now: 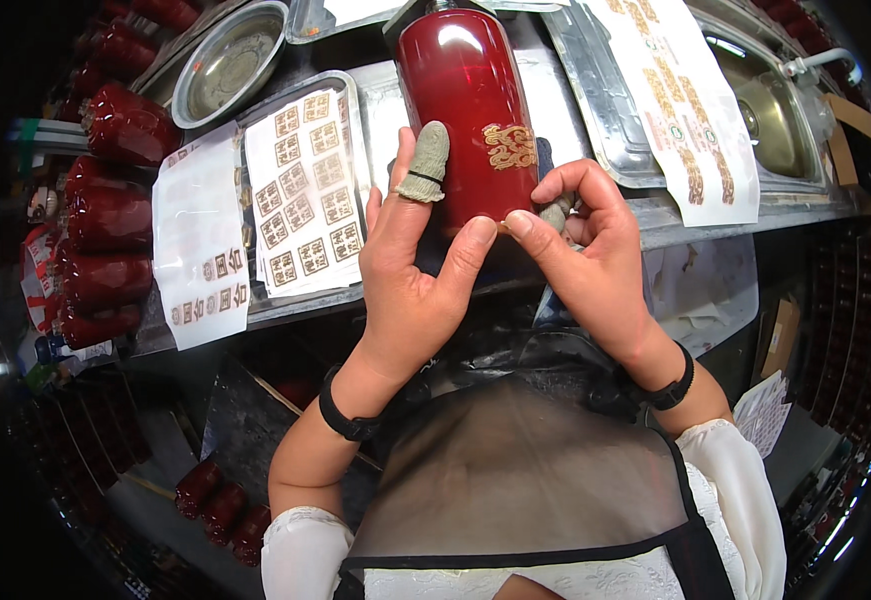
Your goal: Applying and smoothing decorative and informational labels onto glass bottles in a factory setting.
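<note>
A glossy dark red bottle point(460, 95) lies tilted, its near end between my two hands. It bears an ornate gold decal point(508, 147) on its right side. My left hand point(405, 265) holds the bottle's left side, its index finger in a grey ribbed finger cot point(423, 165) with a dark band. My right hand point(595, 260) grips the near right edge with curled fingers; another grey finger cot point(556, 211) shows there. Both thumb tips nearly meet at the near end, over a small gold-coloured piece point(502, 227). The bottle's underside is hidden.
Left of the bottle, sheets of gold decals point(300, 190) lie on a metal tray point(353, 110). A metal bowl point(230, 65) stands behind them. Red bottles point(105, 205) crowd the left. Rightward are a long decal sheet point(690, 120) and a sink point(780, 125) with a tap point(823, 60).
</note>
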Motion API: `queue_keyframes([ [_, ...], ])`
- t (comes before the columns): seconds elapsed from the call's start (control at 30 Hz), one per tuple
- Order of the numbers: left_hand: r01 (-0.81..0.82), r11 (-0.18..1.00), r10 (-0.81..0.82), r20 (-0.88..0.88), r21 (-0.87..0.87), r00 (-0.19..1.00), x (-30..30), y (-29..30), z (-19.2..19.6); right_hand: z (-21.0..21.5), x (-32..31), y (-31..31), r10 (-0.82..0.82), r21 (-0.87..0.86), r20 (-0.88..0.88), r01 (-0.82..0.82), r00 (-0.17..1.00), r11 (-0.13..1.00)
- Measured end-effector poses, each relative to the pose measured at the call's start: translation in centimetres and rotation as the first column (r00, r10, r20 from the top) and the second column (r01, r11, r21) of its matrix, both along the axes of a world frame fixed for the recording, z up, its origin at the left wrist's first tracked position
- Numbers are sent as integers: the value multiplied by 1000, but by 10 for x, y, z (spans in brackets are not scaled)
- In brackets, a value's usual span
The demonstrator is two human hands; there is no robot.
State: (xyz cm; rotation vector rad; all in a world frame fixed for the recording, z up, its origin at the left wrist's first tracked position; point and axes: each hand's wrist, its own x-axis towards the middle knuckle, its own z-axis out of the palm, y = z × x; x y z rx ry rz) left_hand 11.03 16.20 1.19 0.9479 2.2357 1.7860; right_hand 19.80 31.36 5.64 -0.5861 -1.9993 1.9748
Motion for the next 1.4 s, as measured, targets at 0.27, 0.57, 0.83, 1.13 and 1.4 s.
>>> queue_keyframes([
  [0.27, -1, 1000, 1, -3, 4, 1000, 0, 0, -1, -1, 0, 2, 7, 11, -14, -7, 1000, 1000],
  [0.57, -5, 1000, 5, 5, -5, 1000, 0, 1, 0, 1, 0, 3, 14, -43, 15, -13, 1000, 999],
  [0.83, -6, 1000, 6, 13, -2, 1000, 1, 1, 0, -1, -1, 4, 27, 3, 11, -27, 1000, 1000],
  [1.13, -5, 1000, 5, 21, 9, 1000, 1, 1, -1, -4, 1, 5, 21, -17, 19, -21, 1000, 1000],
  [1.4, -8, 1000, 8, 10, -4, 1000, 2, 1, -1, -7, 1, 1, 14, -7, -6, -14, 1000, 1000],
])
